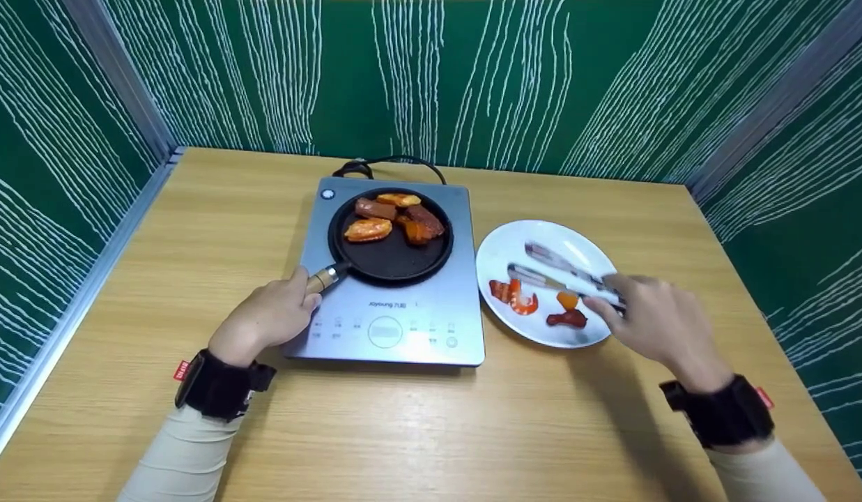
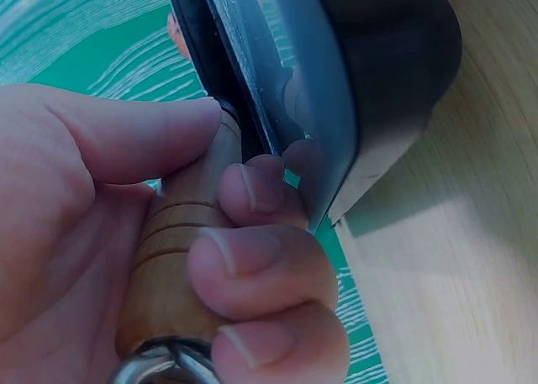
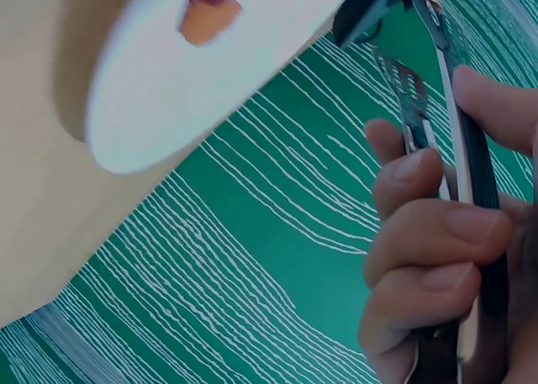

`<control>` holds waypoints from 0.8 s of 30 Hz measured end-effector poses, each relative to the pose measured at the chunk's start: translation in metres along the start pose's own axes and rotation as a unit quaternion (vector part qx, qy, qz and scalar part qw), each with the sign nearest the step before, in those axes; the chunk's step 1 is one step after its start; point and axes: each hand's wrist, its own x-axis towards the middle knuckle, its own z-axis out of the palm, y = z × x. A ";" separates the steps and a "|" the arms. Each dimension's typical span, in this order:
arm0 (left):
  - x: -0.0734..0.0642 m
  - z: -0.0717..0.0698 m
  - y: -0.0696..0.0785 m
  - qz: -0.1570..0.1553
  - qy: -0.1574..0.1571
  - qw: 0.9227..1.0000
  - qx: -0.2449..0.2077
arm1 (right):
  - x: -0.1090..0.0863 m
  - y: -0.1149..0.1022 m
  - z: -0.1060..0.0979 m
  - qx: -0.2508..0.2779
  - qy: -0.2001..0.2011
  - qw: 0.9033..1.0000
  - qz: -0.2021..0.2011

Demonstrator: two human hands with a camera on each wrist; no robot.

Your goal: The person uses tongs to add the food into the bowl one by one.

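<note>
My left hand [image 1: 267, 314] grips the wooden handle [image 2: 181, 258] of a small black frying pan [image 1: 399, 265], its thumb lying along the top. The pan sits on a silver induction cooktop [image 1: 431, 317] and holds several pieces of browned food, among them a wing-like piece [image 1: 368, 230] and a dark meat slab [image 1: 425, 222]. My right hand [image 1: 657, 314] holds metal tongs [image 3: 475, 165] with slotted ends, fingers curled round the dark grips. Over the white plate [image 1: 542, 231], the tongs' two arms stand apart with nothing between them.
On the plate lie a shrimp [image 1: 524, 301], a small drumstick [image 1: 567, 318], an orange piece [image 1: 567, 300] and a reddish striped piece [image 1: 499, 290]. A black cord [image 1: 410, 159] runs behind the cooktop. Green patterned walls [image 1: 417, 77] enclose the wooden table [image 1: 396, 432] at back and sides.
</note>
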 end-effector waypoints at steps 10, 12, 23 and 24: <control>-0.001 0.000 -0.001 -0.001 -0.002 1.000 0.005 | -0.022 -0.004 0.016 -0.043 -0.054 0.998 0.004; -0.001 0.000 -0.001 0.003 0.001 1.000 0.010 | -0.022 -0.005 0.018 -0.048 -0.050 0.998 -0.001; -0.001 -0.001 -0.002 0.015 0.011 1.000 0.021 | -0.015 -0.001 0.017 -0.059 -0.067 0.996 0.017; -0.001 -0.001 -0.002 0.014 0.010 1.000 0.020 | -0.014 -0.002 0.017 -0.059 -0.067 0.996 0.018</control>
